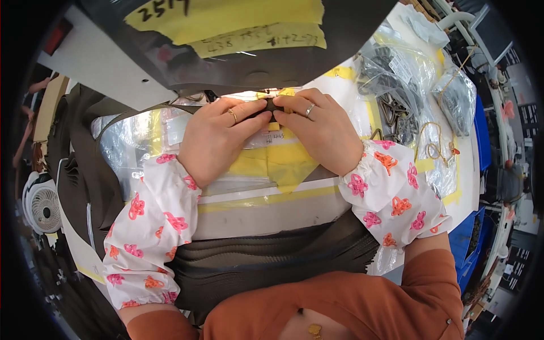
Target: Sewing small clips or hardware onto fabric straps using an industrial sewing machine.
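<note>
- Head view: the left hand (pixel 218 136) pinches a dark strap (pixel 271 106) at 12 o'clock, just before the dark machine head (pixel 226 72).
- The right hand (pixel 326 131) grasps the strap from its 3 o'clock side.
- Metal hardware (pixel 395 116) lies at 2 o'clock, layered dark bands (pixel 277 249) at 6, a white fan (pixel 45 208) at 9.

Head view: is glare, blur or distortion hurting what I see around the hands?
Head view: a washed-out glow sits under the dark machine head, beyond the hands; head view: left hand and right hand look fairly clear, partly covering the dark strip; head view: reflections streak the plastic bag; head view: edges bend toward the black rim.
</note>
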{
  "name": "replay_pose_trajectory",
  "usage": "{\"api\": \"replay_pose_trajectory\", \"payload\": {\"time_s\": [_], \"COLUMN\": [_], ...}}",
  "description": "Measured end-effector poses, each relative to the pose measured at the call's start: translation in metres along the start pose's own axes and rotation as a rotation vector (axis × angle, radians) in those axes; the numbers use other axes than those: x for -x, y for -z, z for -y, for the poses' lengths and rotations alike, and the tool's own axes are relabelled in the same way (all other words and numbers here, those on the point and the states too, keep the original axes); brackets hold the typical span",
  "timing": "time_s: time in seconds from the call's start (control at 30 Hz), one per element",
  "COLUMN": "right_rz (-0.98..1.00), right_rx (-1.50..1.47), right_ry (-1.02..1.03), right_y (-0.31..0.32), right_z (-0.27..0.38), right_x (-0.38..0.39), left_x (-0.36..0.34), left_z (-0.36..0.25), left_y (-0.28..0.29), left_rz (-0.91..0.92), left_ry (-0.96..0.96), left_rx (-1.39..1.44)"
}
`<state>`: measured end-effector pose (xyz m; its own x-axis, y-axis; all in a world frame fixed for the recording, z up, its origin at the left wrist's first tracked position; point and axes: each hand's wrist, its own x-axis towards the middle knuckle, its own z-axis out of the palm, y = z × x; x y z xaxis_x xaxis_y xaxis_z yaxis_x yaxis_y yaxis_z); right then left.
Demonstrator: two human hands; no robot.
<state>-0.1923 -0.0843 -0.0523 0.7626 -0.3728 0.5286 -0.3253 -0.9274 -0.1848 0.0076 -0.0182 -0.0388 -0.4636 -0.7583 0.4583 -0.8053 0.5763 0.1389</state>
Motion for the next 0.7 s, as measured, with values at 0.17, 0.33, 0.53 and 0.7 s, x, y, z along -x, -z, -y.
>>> {"api": "replay_pose_trajectory", "payload": {"time_s": [0.17, 0.33, 0.53, 0.7], "right_rz": [-0.016, 0.05, -0.071, 0.034], "right_rx": [-0.041, -0.009, -0.267, -0.12], "right_ry": [0.0, -0.009, -0.089, -0.022], "right_y": [0.0, 0.009, -0.005, 0.004], "right_z": [0.002, 0.006, -0.004, -0.007], "right_x": [-0.002, -0.006, 0.004, 0.002], "left_x": [0.002, -0.003, -0.004, -0.004], "left_z": [-0.002, 0.002, 0.002, 0.007], "left_y": [0.002, 0.002, 0.004, 0.004], "left_rz": [-0.07, -0.045, -0.024, 0.077], "left_ry": [-0.042, -0.001, 0.076, 0.103], "left_rx": [-0.058, -0.024, 0.098, 0.175]}}
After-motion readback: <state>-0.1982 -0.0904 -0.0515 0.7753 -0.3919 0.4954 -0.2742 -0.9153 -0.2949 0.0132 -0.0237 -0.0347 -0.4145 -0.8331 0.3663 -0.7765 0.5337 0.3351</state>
